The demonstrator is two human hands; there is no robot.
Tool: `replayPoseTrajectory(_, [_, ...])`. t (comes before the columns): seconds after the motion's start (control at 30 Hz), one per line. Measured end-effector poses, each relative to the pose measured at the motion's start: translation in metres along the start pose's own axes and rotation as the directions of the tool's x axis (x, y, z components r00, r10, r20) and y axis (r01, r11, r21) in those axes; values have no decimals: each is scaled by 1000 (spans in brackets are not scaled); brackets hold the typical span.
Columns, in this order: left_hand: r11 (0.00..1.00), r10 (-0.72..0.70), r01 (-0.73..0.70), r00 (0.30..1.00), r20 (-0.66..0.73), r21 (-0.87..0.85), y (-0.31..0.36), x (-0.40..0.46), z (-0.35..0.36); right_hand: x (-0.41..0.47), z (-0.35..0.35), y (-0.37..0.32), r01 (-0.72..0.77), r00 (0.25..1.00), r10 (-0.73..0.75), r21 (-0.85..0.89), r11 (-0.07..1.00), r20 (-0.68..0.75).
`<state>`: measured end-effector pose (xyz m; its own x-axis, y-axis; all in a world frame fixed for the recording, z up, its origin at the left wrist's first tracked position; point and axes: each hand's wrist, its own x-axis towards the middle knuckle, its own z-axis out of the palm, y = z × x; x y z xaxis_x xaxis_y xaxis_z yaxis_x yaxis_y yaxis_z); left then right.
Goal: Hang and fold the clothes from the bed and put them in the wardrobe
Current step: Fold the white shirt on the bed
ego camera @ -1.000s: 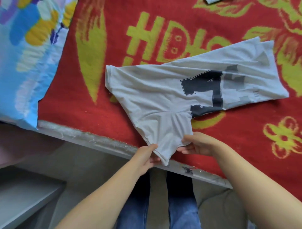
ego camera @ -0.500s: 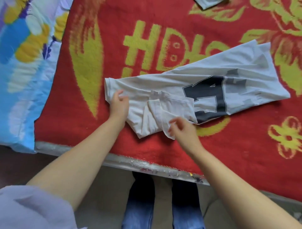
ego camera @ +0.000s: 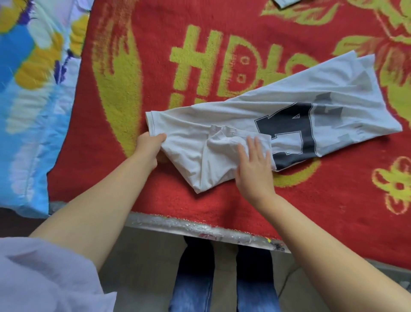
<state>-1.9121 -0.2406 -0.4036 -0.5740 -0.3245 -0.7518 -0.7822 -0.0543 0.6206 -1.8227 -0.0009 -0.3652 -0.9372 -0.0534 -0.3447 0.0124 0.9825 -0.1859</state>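
Shirt [ego camera: 278,107], white with a dark printed letter on it, lies folded lengthwise across the red blanket [ego camera: 222,33] on the bed, its long body running away to my right and slightly upward. My left hand [ego camera: 149,143] grips the shirt's near left corner, fingers curled round the edge of the fabric just below the collar end. My right hand [ego camera: 254,159] lies flat on the cloth, fingers straight and a little spread, pressing down on the sleeve [ego camera: 224,139], which is turned in over the body of the shirt beside the dark print. The lower fold of the shirt forms a point toward me, between my two wrists, and it rests well inside the edge of the bed [ego camera: 200,227].

The blanket carries big yellow-green patterns and flowers. To my left, a blue quilt [ego camera: 33,111] with yellow and white patches overlaps the blanket's edge. At the top of the view a scrap of another pale garment [ego camera: 285,2] just shows. Below the bed edge I see my legs in blue jeans [ego camera: 193,289], and my lilac sleeve [ego camera: 44,278] fills the lower left corner.
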Motion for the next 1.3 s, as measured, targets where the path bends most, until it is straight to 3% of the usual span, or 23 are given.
replayPoseTrajectory(0.1, [994,97,-93,993,64,-57,-1,-12,-7,-16,16,-29,213,960,-229,112,971,162])
replayPoseTrajectory(0.17, [977,213,-210,975,69,-46,-2,-22,-10,-16,28,-40,159,924,-204,160,974,323])
replayPoseTrajectory(0.23, [947,319,-317,944,87,-43,6,-33,-6,-5,34,-48,77,917,-142,183,980,374])
replayPoseTrajectory(0.37, [917,399,-386,901,170,-102,36,-62,31,7,34,-64,15,948,-36,68,998,318])
replayPoseTrajectory(0.4, [915,403,-389,894,196,-108,44,-70,44,6,31,-65,-10,967,-14,94,996,253])
replayPoseTrajectory(0.43, [914,405,-392,886,225,-102,50,-77,58,6,29,-61,-40,990,6,237,971,143])
replayPoseTrajectory(0.47, [913,408,-399,877,255,-88,58,-84,72,5,22,-55,-74,997,56,448,891,53])
replayPoseTrajectory(0.53, [902,422,-428,843,334,-59,73,-98,100,2,6,-37,-166,972,233,764,624,21])
replayPoseTrajectory(0.63, [918,370,-383,734,570,-103,92,-112,146,-8,-5,2,-238,886,460,913,330,64])
replayPoseTrajectory(0.7, [942,240,-335,687,686,7,97,-109,176,-11,-7,30,-251,822,561,946,206,96])
replayPoseTrajectory(0.73, [916,206,-385,695,689,114,97,-104,188,-10,-8,42,-275,795,592,948,161,130])
replayPoseTrajectory(0.77, [847,227,-481,710,667,225,94,-95,194,-7,-8,51,-309,777,607,942,134,168])
replayPoseTrajectory(0.83, [558,403,-729,655,639,396,86,-76,189,-7,-7,63,-386,728,660,907,170,186])
replayPoseTrajectory(0.9, [81,477,-878,450,755,472,73,-52,166,-12,-9,64,-422,674,738,814,398,-11])
replayPoseTrajectory(0.93, [-215,379,-862,361,852,460,68,-41,153,-15,-13,59,-398,699,698,726,561,-157])
replayPoseTrajectory(0.97, [-490,233,-778,318,919,393,66,-31,142,-17,-14,50,-330,772,587,635,698,-245])
replayPoseTrajectory(1.0, [-675,107,-677,304,947,293,63,-21,134,-16,-13,40,-245,864,439,557,794,-245])
replayPoseTrajectory(1.03, [-770,15,-607,286,958,194,60,-14,130,-13,-9,27,-186,939,299,478,858,-172])
replayPoseTrajectory(1.07, [-803,-42,-583,264,964,125,59,-8,129,-10,-2,13,-181,974,220,393,902,-55])
replayPoseTrajectory(1.13, [-834,-72,-549,207,976,55,61,5,136,3,14,-3,-260,965,247,224,939,87])
replayPoseTrajectory(1.2, [-868,-130,-496,167,977,-31,72,16,149,20,23,-2,-357,933,341,163,920,118])
replayPoseTrajectory(1.23, [-885,-152,-459,128,980,-78,77,19,156,27,25,2,-382,923,367,145,913,116])
replayPoseTrajectory(1.3, [-898,-144,-415,-46,989,-150,87,19,164,32,23,12,-380,923,368,114,918,116])
